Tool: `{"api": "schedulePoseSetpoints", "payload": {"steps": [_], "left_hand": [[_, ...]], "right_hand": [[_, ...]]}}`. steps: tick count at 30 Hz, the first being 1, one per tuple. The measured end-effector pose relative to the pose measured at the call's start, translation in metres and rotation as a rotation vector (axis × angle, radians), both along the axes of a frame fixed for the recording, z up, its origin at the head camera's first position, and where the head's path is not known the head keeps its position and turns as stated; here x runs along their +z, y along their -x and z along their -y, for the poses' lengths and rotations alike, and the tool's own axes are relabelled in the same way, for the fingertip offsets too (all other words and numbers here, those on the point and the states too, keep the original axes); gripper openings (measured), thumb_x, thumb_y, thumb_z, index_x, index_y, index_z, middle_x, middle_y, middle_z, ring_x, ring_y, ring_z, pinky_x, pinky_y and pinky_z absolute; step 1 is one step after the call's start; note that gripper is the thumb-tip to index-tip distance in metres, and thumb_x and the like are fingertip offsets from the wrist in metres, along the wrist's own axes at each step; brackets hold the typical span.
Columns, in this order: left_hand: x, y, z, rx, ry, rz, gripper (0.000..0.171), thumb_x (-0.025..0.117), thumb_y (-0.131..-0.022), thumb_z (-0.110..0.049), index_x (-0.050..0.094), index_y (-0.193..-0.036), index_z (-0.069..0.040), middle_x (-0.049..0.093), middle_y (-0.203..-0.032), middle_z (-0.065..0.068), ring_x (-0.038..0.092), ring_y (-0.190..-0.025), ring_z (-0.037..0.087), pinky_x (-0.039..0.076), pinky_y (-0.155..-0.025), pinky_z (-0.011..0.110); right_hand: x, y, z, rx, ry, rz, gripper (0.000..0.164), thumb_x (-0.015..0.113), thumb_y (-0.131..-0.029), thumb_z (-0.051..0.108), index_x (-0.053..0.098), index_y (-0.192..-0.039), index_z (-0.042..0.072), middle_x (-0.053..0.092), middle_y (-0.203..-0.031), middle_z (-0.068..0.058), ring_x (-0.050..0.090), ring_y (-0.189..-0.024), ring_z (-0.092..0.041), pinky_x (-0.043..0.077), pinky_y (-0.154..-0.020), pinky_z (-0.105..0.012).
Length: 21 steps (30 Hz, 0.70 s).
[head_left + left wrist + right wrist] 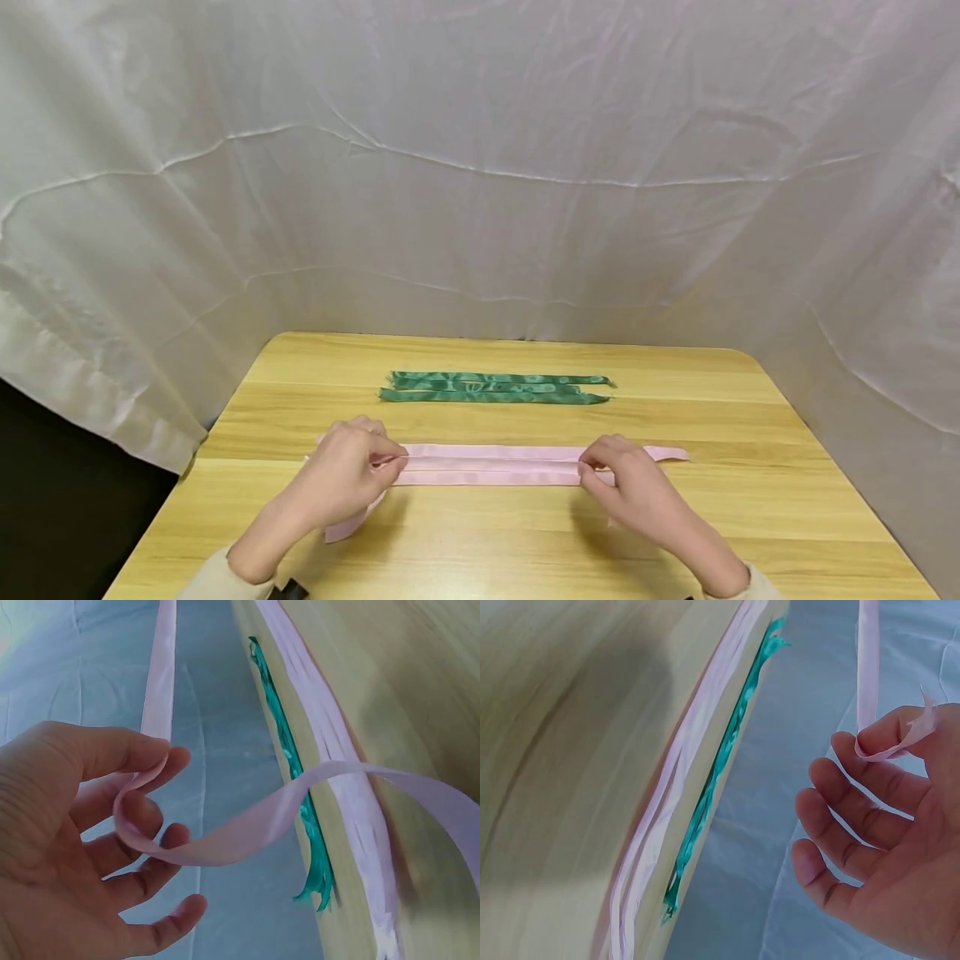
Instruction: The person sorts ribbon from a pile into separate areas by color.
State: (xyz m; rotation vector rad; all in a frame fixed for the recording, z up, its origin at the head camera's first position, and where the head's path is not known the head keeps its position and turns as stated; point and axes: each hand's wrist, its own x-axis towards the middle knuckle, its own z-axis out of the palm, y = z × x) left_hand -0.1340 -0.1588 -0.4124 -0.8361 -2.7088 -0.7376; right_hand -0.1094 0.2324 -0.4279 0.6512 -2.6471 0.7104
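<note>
A pale pink ribbon [159, 690] is stretched straight between both hands, raised above the table. My left hand [343, 471] pinches it between thumb and index finger, the other fingers loosely bent. From that pinch a long loose tail [240, 832] curls away and droops toward the table. With thumb and index finger my right hand [637, 492] pinches the other end, where a short tail [919, 727] sticks out past the thumb. Beneath and behind the held ribbon, more pink ribbons [686, 750] lie lengthwise side by side on the table; the hands partly hide them in the head view.
Several green satin ribbons [495, 388] with frayed ends lie in parallel rows farther back on the wooden table [480, 542]. A pale fabric curtain [480, 233] hangs behind the table and along its sides. A dark area [67, 500] shows beyond the left edge.
</note>
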Motion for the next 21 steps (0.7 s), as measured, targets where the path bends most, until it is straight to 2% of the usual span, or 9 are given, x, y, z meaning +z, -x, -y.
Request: {"api": "schedulePoseSetpoints", "payload": {"steps": [3,7,12,17,21], "left_hand": [[0.003,0.000,0.000,0.037,-0.020,-0.032,0.006,0.084,-0.086,-0.015,0.087,-0.089,-0.019,0.043,-0.065,-0.025,0.041,-0.072,-0.002,0.037,-0.079,0.031],[0.006,0.000,-0.001,0.070,-0.027,-0.075,0.006,0.084,-0.086,-0.016,0.087,-0.090,-0.020,0.041,-0.066,-0.024,0.040,-0.073,0.000,0.034,-0.080,0.032],[0.008,0.002,0.003,0.073,-0.040,-0.121,0.004,0.084,-0.090,-0.019,0.087,-0.092,-0.020,0.040,-0.066,-0.023,0.037,-0.071,0.000,0.035,-0.078,0.030],[0.009,0.003,0.006,0.045,-0.056,-0.106,0.006,0.082,-0.091,-0.020,0.086,-0.096,-0.020,0.041,-0.067,-0.024,0.037,-0.072,-0.001,0.036,-0.077,0.028],[0.009,0.003,0.007,0.037,-0.058,-0.080,0.005,0.080,-0.093,-0.022,0.084,-0.095,-0.022,0.046,-0.070,-0.025,0.039,-0.072,-0.002,0.036,-0.076,0.027]], "right_hand": [[0.001,0.001,-0.001,-0.009,-0.006,-0.017,0.022,0.073,-0.090,0.005,0.071,-0.081,0.024,0.066,-0.086,0.020,0.061,-0.087,-0.001,0.056,-0.076,-0.029],[0.003,0.001,-0.003,-0.027,-0.004,-0.007,0.022,0.072,-0.090,0.005,0.071,-0.081,0.025,0.065,-0.086,0.020,0.061,-0.087,-0.002,0.055,-0.076,-0.029],[0.007,0.002,-0.006,-0.055,0.007,0.023,0.024,0.072,-0.093,0.006,0.071,-0.083,0.029,0.066,-0.089,0.019,0.063,-0.089,-0.004,0.056,-0.078,-0.031],[0.009,0.002,-0.010,-0.105,0.006,0.057,0.022,0.071,-0.094,0.007,0.072,-0.085,0.028,0.066,-0.087,0.017,0.062,-0.087,-0.005,0.054,-0.077,-0.030],[0.010,0.003,-0.012,-0.110,0.030,0.090,0.015,0.069,-0.097,0.007,0.073,-0.092,0.021,0.062,-0.079,0.016,0.054,-0.073,0.001,0.048,-0.066,-0.025]]}}
